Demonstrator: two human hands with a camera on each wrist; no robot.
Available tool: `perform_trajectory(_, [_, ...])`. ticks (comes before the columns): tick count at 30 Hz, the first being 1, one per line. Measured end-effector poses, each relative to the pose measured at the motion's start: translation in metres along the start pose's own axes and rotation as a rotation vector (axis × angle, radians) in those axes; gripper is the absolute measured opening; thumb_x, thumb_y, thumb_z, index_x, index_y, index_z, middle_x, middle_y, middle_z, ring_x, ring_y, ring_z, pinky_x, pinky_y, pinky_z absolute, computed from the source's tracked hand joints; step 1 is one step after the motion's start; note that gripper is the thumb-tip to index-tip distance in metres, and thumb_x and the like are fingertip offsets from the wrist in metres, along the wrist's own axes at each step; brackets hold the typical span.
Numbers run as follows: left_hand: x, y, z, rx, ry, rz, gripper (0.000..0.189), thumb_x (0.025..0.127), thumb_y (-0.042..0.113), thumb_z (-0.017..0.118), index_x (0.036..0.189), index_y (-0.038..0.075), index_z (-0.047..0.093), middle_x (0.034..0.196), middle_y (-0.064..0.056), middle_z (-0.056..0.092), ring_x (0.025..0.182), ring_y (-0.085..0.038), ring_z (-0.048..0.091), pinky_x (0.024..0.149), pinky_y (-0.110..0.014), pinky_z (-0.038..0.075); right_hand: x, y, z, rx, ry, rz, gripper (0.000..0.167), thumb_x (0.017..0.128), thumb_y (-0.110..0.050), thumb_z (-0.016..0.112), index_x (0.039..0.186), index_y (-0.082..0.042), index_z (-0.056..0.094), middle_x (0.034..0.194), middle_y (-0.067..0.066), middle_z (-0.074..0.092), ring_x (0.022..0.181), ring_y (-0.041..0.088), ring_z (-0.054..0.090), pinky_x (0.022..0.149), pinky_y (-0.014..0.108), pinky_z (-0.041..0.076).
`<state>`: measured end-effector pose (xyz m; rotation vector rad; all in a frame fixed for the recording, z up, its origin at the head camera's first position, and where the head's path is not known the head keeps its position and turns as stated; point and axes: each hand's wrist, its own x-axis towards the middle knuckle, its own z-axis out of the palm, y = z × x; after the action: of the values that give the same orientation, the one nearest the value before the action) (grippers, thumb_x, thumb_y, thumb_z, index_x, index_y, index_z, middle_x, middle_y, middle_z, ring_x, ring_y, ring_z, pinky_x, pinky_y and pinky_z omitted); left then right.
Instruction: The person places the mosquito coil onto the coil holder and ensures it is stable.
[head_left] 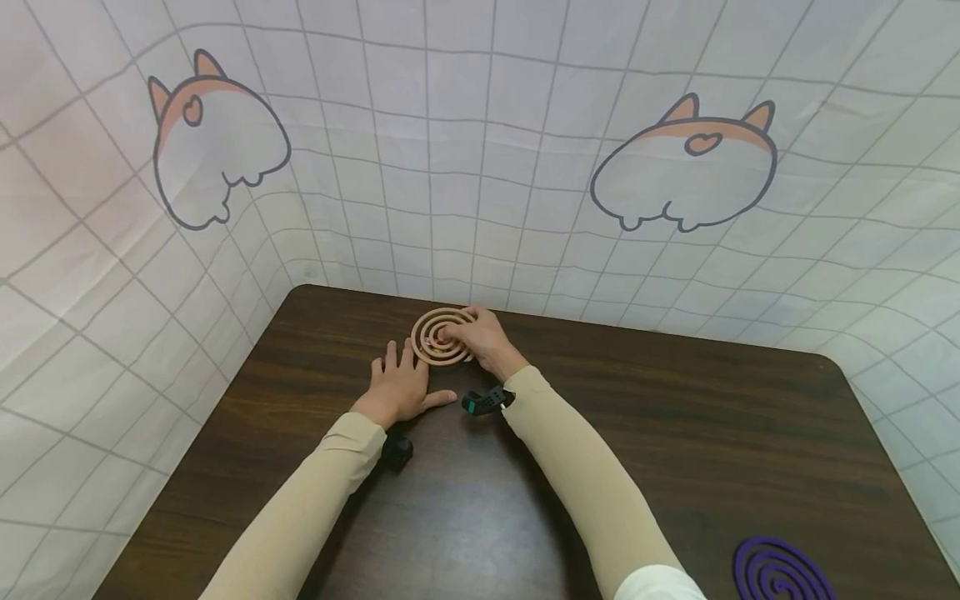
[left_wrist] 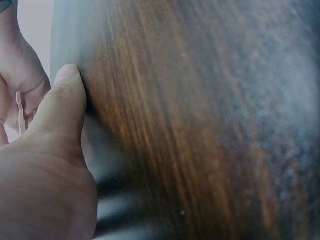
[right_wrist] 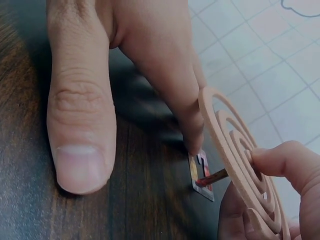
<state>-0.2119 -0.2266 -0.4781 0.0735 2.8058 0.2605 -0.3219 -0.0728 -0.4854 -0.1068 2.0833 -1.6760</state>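
Note:
A tan mosquito coil (head_left: 417, 333) is held by my right hand (head_left: 487, 340) near the table's far edge, its thumb (right_wrist: 280, 161) pressing on the rings. In the right wrist view the coil (right_wrist: 220, 142) is tilted above a small colourful stand (right_wrist: 206, 191), whose upright prong reaches up to the coil. My left hand (head_left: 397, 390) lies with its fingers spread on the table, left of the coil; one fingertip is right at the stand's base. The left wrist view shows my left thumb (left_wrist: 60, 110) stretched out, with a thin edge of the coil (left_wrist: 21, 112) behind it.
A purple spiral coil (head_left: 780, 585) lies on the dark wooden table (head_left: 675, 417) at the near right. A black strap (head_left: 483, 402) hangs below my right wrist, and a black block (head_left: 396, 452) sits by my left wrist. White gridded cloth (head_left: 525, 208) stands behind the table.

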Motion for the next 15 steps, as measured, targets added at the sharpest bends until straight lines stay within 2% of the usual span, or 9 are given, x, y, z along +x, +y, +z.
perform_trajectory(9, [0.0012, 0.0005, 0.0015, 0.0, -0.004, -0.005, 0.102, 0.098, 0.072, 0.048, 0.167, 0.006, 0.011, 0.173, -0.027, 0.007, 0.16, -0.053, 0.004, 0.124, -0.07, 0.018, 0.0011, 0.0029, 0.0, 0.012, -0.004, 0.007, 0.064, 0.086, -0.02, 0.081, 0.142, -0.01, 0.051, 0.123, 0.016, 0.063, 0.085, 0.018, 0.064, 0.066, 0.028, 0.053])
perform_trajectory(15, [0.0011, -0.0002, 0.0018, -0.007, 0.007, -0.002, 0.102, 0.099, 0.071, 0.049, 0.167, 0.005, 0.012, 0.173, -0.029, 0.008, 0.16, -0.054, 0.005, 0.123, -0.071, 0.019, 0.0011, 0.0023, -0.0003, 0.048, -0.026, 0.014, 0.064, 0.087, -0.018, 0.081, 0.143, -0.009, 0.051, 0.115, 0.014, 0.064, 0.077, 0.016, 0.063, 0.063, 0.028, 0.052])
